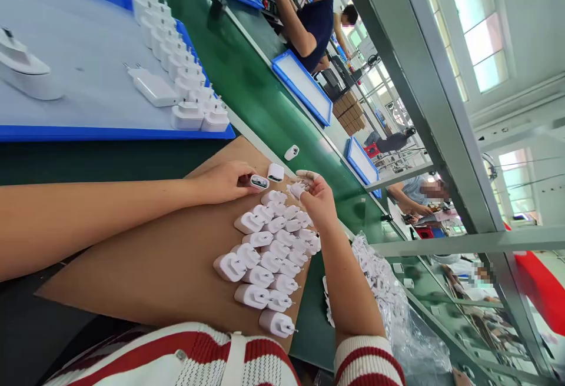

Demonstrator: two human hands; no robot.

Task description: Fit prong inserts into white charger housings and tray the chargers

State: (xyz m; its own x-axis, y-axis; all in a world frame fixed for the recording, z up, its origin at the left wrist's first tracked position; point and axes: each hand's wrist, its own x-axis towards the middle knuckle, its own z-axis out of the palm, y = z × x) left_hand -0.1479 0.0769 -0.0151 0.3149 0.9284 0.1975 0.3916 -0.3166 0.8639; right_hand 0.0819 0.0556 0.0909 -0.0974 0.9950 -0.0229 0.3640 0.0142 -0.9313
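My left hand [227,181] is closed around a white charger housing [259,183], whose open end faces away from my palm and shows dark parts inside. Close by, a second open housing [276,172] lies at the far edge of a brown cardboard sheet [176,256]. My right hand [320,200] pinches a small white plug cap [297,189], with whitish coverings on some fingertips. Just below both hands, several white plug chargers [260,277] stand in rows on the cardboard, their pins sticking up.
A blue-rimmed tray [88,133] with more chargers [170,50] is at the upper left. One loose housing [292,152] sits on the green conveyor belt [247,92]. Clear plastic bags of white parts [384,274] lie beyond my right forearm. Metal frame bars [415,80] cross the right; co-workers sit opposite.
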